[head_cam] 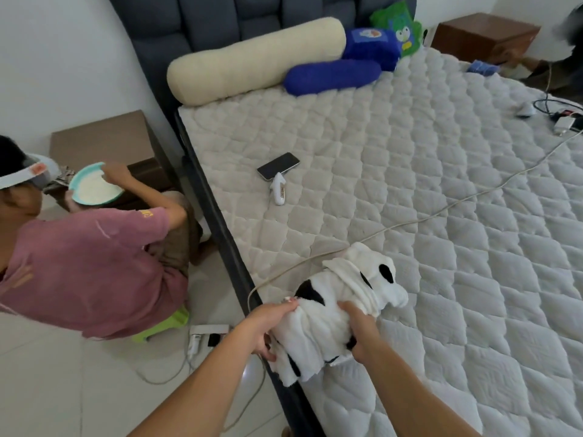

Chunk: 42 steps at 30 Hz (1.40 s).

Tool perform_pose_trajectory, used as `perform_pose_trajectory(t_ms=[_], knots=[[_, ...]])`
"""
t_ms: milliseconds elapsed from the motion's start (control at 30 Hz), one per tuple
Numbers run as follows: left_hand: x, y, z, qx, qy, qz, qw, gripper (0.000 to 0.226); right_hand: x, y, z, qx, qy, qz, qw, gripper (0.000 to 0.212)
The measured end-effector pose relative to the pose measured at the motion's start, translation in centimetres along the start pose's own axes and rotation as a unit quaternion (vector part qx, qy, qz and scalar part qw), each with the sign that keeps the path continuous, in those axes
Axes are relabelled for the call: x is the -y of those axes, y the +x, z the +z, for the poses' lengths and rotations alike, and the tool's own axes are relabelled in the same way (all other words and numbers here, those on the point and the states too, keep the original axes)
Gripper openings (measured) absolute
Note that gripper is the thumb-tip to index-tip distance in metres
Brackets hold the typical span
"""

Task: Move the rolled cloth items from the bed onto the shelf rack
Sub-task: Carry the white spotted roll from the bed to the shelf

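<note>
— Both hands were on the cloth bundle (334, 313): the left hand (268, 326) pinched its left edge, and the right hand (359, 332) clutched its middle from above.

— And where did that bundle lie?

— At the near edge of the bed (441, 216), white with black patches, partly over the dark frame. A cable (441, 212) ran across the mattress behind it. Farther up lay a phone (278, 165) with a small white device (279, 193) touching it.

— Anyone else?

— A person in a pink shirt (91, 266) crouched on the floor, holding a bowl (94, 186).
</note>
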<state>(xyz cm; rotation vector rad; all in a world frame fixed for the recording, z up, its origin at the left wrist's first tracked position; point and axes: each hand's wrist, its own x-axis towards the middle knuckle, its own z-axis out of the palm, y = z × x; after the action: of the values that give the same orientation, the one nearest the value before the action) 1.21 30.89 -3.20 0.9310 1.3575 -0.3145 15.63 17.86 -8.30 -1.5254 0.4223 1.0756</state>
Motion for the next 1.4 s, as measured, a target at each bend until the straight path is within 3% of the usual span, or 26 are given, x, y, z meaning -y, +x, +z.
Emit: perform_pose_trajectory(t_ms=[67,167,267,333,500,633,800,967,1067,1233,1400], knots=[[1.0,-1.2,-1.7,-0.012,-0.011,0.021,1.000,0.081,-1.0,-1.3,1.4,0.026,-0.019,-0.034,0.999,0.055],[3.8,-3.6,-4.8,-0.041,-0.065,0.056,0.995,0.066,-2.9,-4.1,4.1,0.049,-0.055,-0.088,0.993,0.070],[7.6,-7.0,-7.9,-0.080,-0.134,0.090,0.984,0.047,-4.9,-7.8,7.3,0.092,-0.090,-0.162,0.978,0.061],[10.8,-9.7,-10.0,-0.098,-0.179,0.106,0.973,0.037,-6.4,-11.5,9.5,0.137,-0.099,-0.186,0.968,0.069],[22.3,-16.2,-16.5,-0.145,-0.279,0.148,0.938,0.049,-13.4,-20.9,14.5,0.264,-0.160,-0.266,0.913,0.075],[33.9,-21.9,-21.1,-0.185,-0.371,0.161,0.896,0.047,-21.6,-28.3,17.6,0.379,-0.220,-0.246,0.864,0.077],[47.6,-27.5,-25.2,-0.253,-0.458,0.160,0.837,0.050,-32.9,-37.1,21.2,0.449,-0.299,-0.225,0.811,0.074],[58.8,-29.7,-27.5,-0.296,-0.552,0.150,0.765,0.043,-42.6,-43.6,24.4,0.527,-0.377,-0.254,0.718,0.075],[64.0,-30.3,-28.5,-0.316,-0.610,0.122,0.717,0.041,-48.6,-46.7,26.8,0.563,-0.457,-0.248,0.642,0.080],[70.8,-30.6,-31.5,-0.331,-0.711,0.084,0.615,0.040,-57.9,-51.6,31.0,0.607,-0.564,-0.242,0.505,0.095],[75.7,-31.3,-34.7,-0.359,-0.777,0.076,0.512,0.031,-66.6,-56.1,35.4,0.670,-0.587,-0.241,0.384,0.090]])
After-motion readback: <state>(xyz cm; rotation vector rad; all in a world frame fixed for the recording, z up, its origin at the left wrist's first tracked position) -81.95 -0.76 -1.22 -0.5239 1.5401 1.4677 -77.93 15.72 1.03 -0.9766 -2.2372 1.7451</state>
